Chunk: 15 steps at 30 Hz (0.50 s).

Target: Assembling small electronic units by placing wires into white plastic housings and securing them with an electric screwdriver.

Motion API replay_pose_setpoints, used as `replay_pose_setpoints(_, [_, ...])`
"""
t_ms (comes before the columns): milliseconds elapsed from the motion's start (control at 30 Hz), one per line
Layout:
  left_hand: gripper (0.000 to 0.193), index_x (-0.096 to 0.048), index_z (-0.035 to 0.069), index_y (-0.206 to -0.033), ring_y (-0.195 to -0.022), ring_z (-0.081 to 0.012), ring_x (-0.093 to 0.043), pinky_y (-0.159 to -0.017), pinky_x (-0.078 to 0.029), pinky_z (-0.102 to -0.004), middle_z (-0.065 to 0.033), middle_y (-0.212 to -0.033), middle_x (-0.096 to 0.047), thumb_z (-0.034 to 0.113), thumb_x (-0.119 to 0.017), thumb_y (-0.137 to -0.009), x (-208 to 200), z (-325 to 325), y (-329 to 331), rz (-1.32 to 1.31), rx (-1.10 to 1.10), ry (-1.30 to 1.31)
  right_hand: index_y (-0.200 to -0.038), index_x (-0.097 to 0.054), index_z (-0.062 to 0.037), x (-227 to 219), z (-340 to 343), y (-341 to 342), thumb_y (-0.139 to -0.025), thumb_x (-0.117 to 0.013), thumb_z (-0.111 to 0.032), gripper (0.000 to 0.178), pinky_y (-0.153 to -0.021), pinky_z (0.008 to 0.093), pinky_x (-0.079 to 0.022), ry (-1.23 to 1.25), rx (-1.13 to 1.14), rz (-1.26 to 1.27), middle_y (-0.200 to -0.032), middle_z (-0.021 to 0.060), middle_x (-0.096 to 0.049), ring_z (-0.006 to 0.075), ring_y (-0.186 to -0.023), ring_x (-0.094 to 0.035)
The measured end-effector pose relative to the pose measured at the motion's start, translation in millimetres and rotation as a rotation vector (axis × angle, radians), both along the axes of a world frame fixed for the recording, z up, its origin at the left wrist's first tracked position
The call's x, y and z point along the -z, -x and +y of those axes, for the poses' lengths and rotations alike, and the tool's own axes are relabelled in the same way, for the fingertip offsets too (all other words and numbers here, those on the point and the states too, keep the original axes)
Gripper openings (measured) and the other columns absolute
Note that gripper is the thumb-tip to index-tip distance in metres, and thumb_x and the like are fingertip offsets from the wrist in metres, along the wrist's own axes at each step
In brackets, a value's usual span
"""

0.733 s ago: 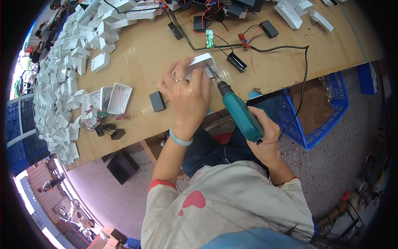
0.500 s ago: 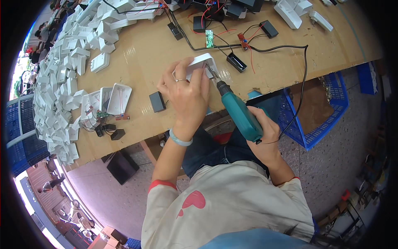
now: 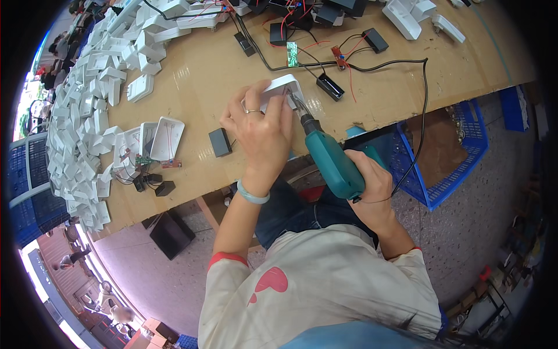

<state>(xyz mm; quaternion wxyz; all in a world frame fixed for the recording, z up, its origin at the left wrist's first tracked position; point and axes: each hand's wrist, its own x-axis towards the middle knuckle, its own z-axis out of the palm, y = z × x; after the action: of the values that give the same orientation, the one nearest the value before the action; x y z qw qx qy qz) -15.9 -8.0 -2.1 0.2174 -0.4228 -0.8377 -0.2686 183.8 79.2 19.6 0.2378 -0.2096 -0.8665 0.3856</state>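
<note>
A small white plastic case (image 3: 292,83) is tilted up on the cardboard-covered table, its open side facing me. My left hand (image 3: 260,125) grips it from the left, with thumb and fingers reaching over its edge and partly hiding the inside. My right hand (image 3: 372,183) is wrapped around a green soldering gun (image 3: 333,161) with a black cord. The metal tip of the gun reaches into the case beside my left fingers; whether it touches anything there is too small to tell. A small black box (image 3: 220,142) lies just left of my left wrist.
A large heap of white plastic cases (image 3: 87,125) covers the table's left side. Near it lie opened cases with circuit boards (image 3: 171,164). Wired black boxes (image 3: 330,86) and a green board (image 3: 292,54) lie beyond my hands. A blue crate (image 3: 433,195) stands at the right, below the table edge.
The soldering gun and my right hand have shifted slightly to the left, and its cord moved along. My left hand and the white case have stayed almost still.
</note>
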Motion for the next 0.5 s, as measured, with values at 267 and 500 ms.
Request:
replay_pose_setpoints(267, [0.01, -0.074, 0.01, -0.088, -0.118, -0.0312, -0.055, -0.102, -0.032, -0.0485, -0.0041, -0.125, -0.065, 0.013, -0.077, -0.08, 1.4, 1.7, 0.5, 0.0, 0.0, -0.014, -0.11, -0.063, -0.0021, -1.8, 1.1, -4.9, -0.077, -0.077, -0.003, 0.036, -0.067, 0.04, -0.05, -0.013, -0.019, -0.026, -0.086, 0.0168, -0.065, 0.0381, -0.078, -0.066])
replay_pose_setpoints(500, [0.01, -0.074, 0.01, -0.088, -0.118, -0.031, -0.055, -0.101, -0.032, -0.0484, -0.0042, -0.124, -0.066, 0.012, -0.078, -0.079, 0.0, 0.8, -0.1, -0.012, -0.003, -0.019, -0.117, -0.064, -0.002, -5.5, 0.6, -7.6, -0.076, -0.075, 0.0, 0.042, -0.069, 0.0393, -0.051, 0.012, -0.015, -0.009, -0.091, 0.0181, -0.067, 0.0381, -0.079, -0.066])
